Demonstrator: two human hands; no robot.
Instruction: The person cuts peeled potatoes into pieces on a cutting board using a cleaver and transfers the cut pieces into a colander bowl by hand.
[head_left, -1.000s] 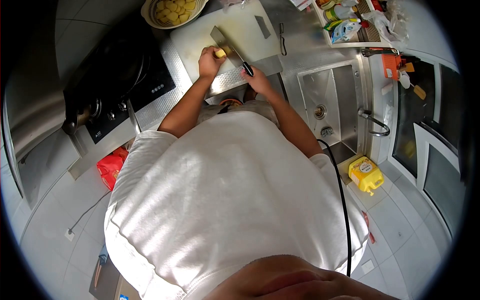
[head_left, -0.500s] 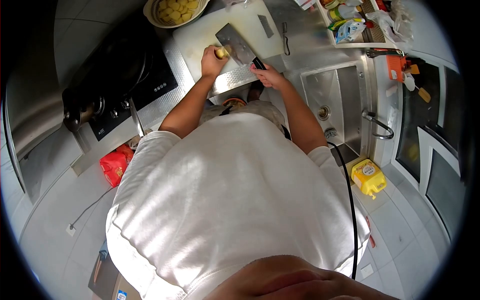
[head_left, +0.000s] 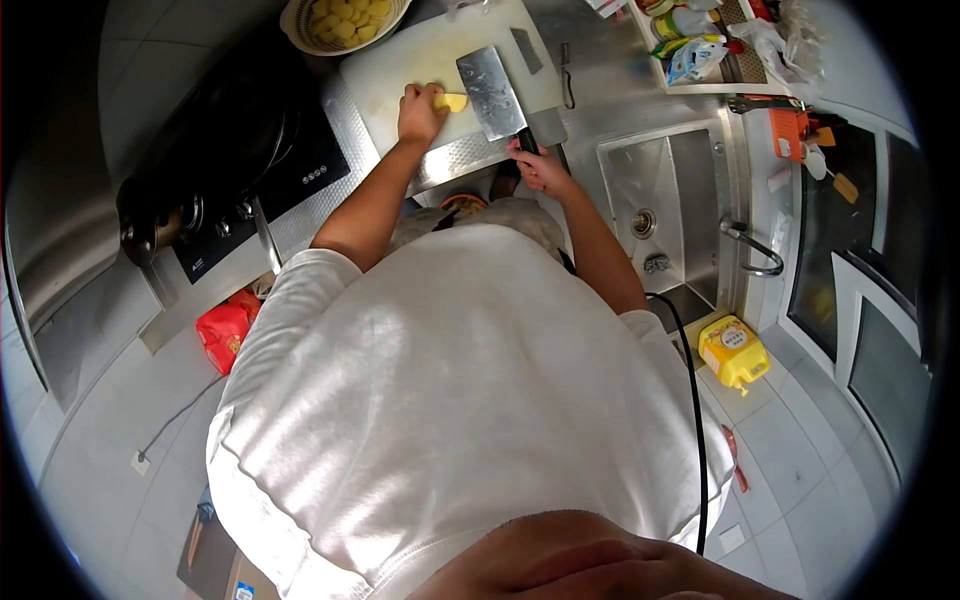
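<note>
My left hand [head_left: 422, 113] is closed at the left side of a yellow potato piece [head_left: 452, 102] on the white cutting board [head_left: 400, 60]. My right hand [head_left: 541, 168] grips the black handle of a wide cleaver [head_left: 490, 92]. The blade's broad face shows, to the right of the potato and apart from it, over the board. A colander [head_left: 293, 30] of peeled yellow potato pieces stands beyond the board's left corner. A grey rectangular thing [head_left: 526, 50] lies on the board's right part.
A black stove [head_left: 290, 190] with a dark pan is on the left. The steel sink [head_left: 640, 180] and its faucet [head_left: 752, 250] are on the right. A white tray [head_left: 690, 88] of bottles and bags stands at the top right. A yellow jug [head_left: 733, 350] is below the sink.
The cleaver has moved right, away from the potato, and its blade has turned so that its flat face shows. My right hand has shifted right with it. My left hand stays by the potato.
</note>
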